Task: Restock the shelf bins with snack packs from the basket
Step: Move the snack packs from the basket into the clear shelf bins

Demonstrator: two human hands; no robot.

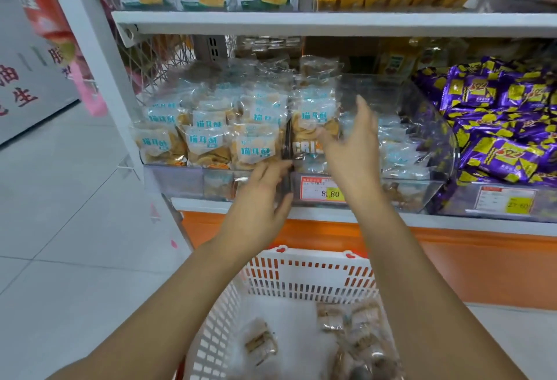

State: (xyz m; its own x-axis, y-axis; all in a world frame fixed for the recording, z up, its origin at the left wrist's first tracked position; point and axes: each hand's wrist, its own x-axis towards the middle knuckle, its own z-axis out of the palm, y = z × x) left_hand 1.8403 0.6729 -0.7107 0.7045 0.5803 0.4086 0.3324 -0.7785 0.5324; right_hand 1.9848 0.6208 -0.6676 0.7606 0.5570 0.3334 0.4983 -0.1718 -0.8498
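Snack pack: one clear snack pack (313, 121) of golden crisps stood upright at the left end of the middle bin (422, 189), just beside the dark divider (286, 144).
Neighbouring stock: the bin to the left held many like packs (208, 138), standing in rows with their labels facing out.
Right hand: the right hand (355, 144) was open, fingers straight and spread, its thumb side against the upright pack.
Left hand: the left hand (256, 204) reached the bin front at the divider; it was blurred, so I could not tell whether it pinched anything.
Basket: the white basket (301, 277) sat below both arms, with a few packs left (331, 316) on its floor.
Doing it well: the pack probably wanted pressing back against the divider, label forward, with the left hand steadying the row so nothing toppled into the next bin. After that, the low right side of the bin looked the place to fill.
Hidden: the right hand and forearm covered part of the middle bin and of its price tag (322, 188).
Hard to read: the clear bin walls and wrappers glared, so the count of packs behind was unclear.
Cut off: the purple packs (497, 138) ran off the right edge, and the basket's near end fell below the frame.
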